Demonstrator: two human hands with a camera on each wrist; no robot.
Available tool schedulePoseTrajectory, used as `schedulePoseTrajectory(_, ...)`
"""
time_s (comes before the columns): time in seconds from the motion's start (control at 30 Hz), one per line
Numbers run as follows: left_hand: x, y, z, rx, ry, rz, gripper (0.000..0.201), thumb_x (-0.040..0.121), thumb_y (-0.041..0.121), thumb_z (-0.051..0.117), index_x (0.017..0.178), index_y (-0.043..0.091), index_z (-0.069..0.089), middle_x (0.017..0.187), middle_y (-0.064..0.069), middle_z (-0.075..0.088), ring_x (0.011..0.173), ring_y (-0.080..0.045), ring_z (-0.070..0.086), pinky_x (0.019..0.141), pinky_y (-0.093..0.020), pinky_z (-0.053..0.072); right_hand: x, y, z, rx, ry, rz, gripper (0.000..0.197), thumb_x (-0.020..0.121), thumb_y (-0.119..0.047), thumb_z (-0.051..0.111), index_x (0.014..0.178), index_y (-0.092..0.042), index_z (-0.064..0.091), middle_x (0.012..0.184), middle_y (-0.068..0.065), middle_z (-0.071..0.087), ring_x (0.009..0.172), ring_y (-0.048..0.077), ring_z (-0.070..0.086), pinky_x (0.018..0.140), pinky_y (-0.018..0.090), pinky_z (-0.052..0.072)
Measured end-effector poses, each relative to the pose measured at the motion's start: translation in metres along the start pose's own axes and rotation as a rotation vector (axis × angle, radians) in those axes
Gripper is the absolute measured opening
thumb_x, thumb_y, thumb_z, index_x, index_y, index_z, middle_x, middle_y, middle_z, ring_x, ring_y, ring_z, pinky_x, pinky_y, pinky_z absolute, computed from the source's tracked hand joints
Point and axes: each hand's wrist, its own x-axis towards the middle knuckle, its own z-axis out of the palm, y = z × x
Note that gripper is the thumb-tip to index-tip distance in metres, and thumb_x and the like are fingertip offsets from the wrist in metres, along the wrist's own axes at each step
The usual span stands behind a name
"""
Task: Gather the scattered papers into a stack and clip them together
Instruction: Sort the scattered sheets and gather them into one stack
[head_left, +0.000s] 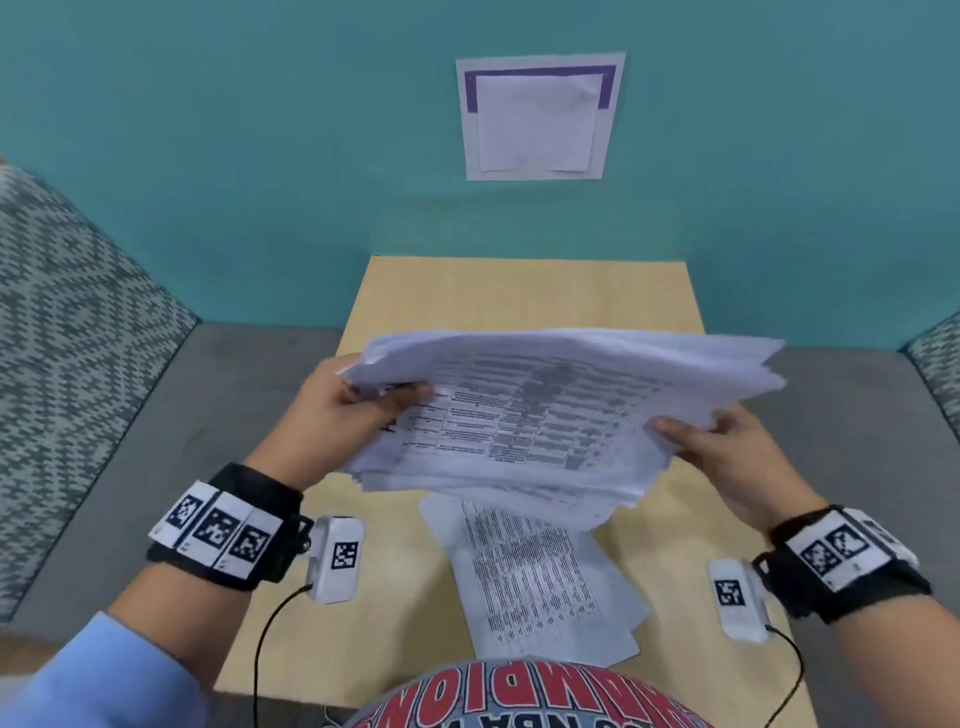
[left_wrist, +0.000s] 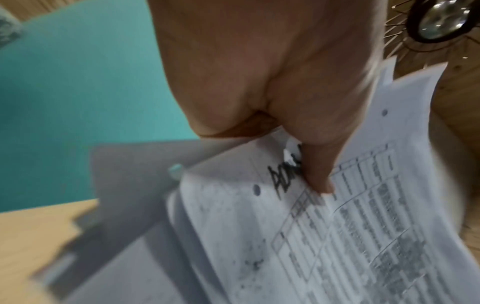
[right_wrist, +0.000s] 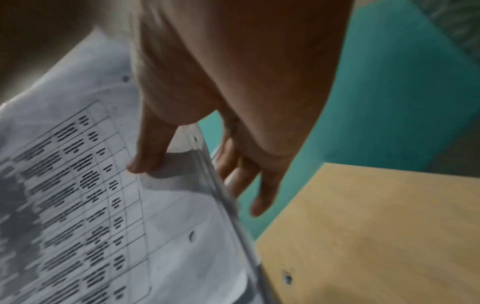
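Head view: my left hand (head_left: 345, 410) and right hand (head_left: 727, 452) pinch the stack (head_left: 545, 410) above the desk (head_left: 524, 291). Loose sheets (head_left: 540, 577) lie beneath.

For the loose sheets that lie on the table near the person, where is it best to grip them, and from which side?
Probably the right edge of the loose sheets, approached from the right: they lie flat and fanned on the table, so corners stick out there, clear of the held stack.
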Motion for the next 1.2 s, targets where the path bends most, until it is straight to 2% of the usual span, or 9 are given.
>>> schedulePoseTrajectory(0.13, -0.004, -0.007, 0.005, -0.191, 0.095, 0.017, 0.022, 0.09, 0.013, 0.081, 0.1, 0.033, 0.084, 0.105, 0.012, 0.084, 0.099, -0.006, 0.076, 0.091, -0.026, 0.062, -0.004, -0.04, 0.019, 0.007, -0.016, -0.184, 0.032, 0.072, -0.007, 0.084, 0.103, -0.014, 0.079, 0.104, -0.001, 0.084, 0.1, 0.019, 0.08, 0.084, 0.027, 0.062)
schedulePoseTrajectory(0.33, -0.016, -0.08, 0.032, -0.196, 0.027, -0.186, 0.022, 0.081, 0.018, 0.092, 0.098, 0.027, 0.081, 0.095, 0.015, 0.084, 0.09, 0.001, 0.077, 0.084, -0.022, 0.063, -0.014, 0.012, 0.027, -0.109, 0.067, -0.171, 0.032, 0.079, 0.006, 0.084, 0.093, -0.022, 0.074, 0.08, -0.025, 0.08, 0.075, -0.01, 0.073, 0.07, 0.012, 0.058)
schedulePoseTrajectory(0.47, -0.031, -0.164, 0.067, -0.06, -0.157, -0.441, 0.027, 0.085, 0.023, 0.09, 0.109, 0.018, 0.08, 0.101, 0.002, 0.085, 0.094, -0.015, 0.081, 0.096, -0.054, 0.061, -0.011, 0.103, 0.016, -0.351, 0.002, 0.055, 0.02, 0.084, -0.006, 0.085, 0.098, -0.02, 0.082, 0.094, 0.001, 0.084, 0.089, 0.013, 0.075, 0.087, 0.047, 0.062)
schedulePoseTrajectory(0.57, -0.029, -0.188, 0.071, -0.071, -0.099, -0.519, 0.047, 0.075, 0.043, 0.094, 0.113, 0.018, 0.08, 0.107, 0.0, 0.085, 0.101, -0.018, 0.08, 0.097, -0.055, 0.062, -0.003, 0.117, 0.016, -0.439, 0.024, 0.062, 0.025, 0.091, -0.003, 0.077, 0.086, -0.027, 0.081, 0.09, 0.005, 0.081, 0.083, 0.017, 0.071, 0.077, 0.036, 0.056)
schedulePoseTrajectory(0.7, -0.02, -0.171, 0.064, -0.146, 0.046, -0.38, 0.02, 0.091, 0.022, 0.084, 0.11, 0.017, 0.081, 0.104, -0.001, 0.085, 0.099, -0.019, 0.08, 0.09, -0.043, 0.063, -0.006, 0.088, 0.021, -0.313, 0.116, -0.021, 0.018, 0.095, -0.008, 0.074, 0.094, -0.025, 0.077, 0.083, -0.022, 0.08, 0.075, -0.009, 0.072, 0.071, 0.013, 0.056)
schedulePoseTrajectory(0.77, -0.019, -0.168, 0.06, -0.204, 0.06, -0.297, 0.017, 0.09, 0.016, 0.084, 0.107, 0.017, 0.082, 0.102, 0.0, 0.085, 0.096, -0.015, 0.081, 0.084, -0.028, 0.061, -0.012, 0.082, 0.02, -0.252, 0.155, -0.073, 0.016, 0.094, -0.008, 0.075, 0.1, -0.022, 0.076, 0.084, -0.022, 0.08, 0.075, -0.01, 0.071, 0.069, 0.007, 0.053)
schedulePoseTrajectory(0.9, -0.021, -0.177, 0.064, -0.134, -0.045, -0.312, 0.031, 0.084, 0.012, 0.09, 0.112, 0.019, 0.08, 0.105, 0.002, 0.084, 0.094, -0.01, 0.078, 0.08, -0.021, 0.058, -0.015, 0.095, 0.016, -0.318, 0.039, -0.004, 0.028, 0.086, -0.009, 0.084, 0.104, -0.029, 0.076, 0.098, -0.011, 0.081, 0.088, 0.002, 0.074, 0.076, 0.015, 0.057)
schedulePoseTrajectory(1.07, -0.015, -0.183, 0.069, -0.026, -0.05, -0.319, 0.019, 0.088, 0.03, 0.083, 0.09, 0.011, 0.079, 0.085, -0.012, 0.077, 0.078, -0.02, 0.067, 0.071, -0.033, 0.05, 0.0, 0.099, 0.018, -0.419, 0.019, 0.058, 0.017, 0.093, -0.011, 0.076, 0.09, -0.027, 0.081, 0.086, -0.001, 0.081, 0.077, 0.011, 0.069, 0.071, 0.027, 0.05)
schedulePoseTrajectory(1.2, -0.007, -0.165, 0.06, -0.118, 0.01, -0.258, 0.01, 0.092, 0.011, 0.082, 0.101, 0.015, 0.083, 0.096, 0.002, 0.084, 0.086, -0.01, 0.076, 0.076, -0.024, 0.06, -0.002, 0.08, 0.017, -0.353, 0.071, -0.047, 0.011, 0.092, -0.01, 0.077, 0.094, -0.02, 0.082, 0.09, -0.007, 0.081, 0.08, 0.003, 0.071, 0.073, 0.015, 0.053)
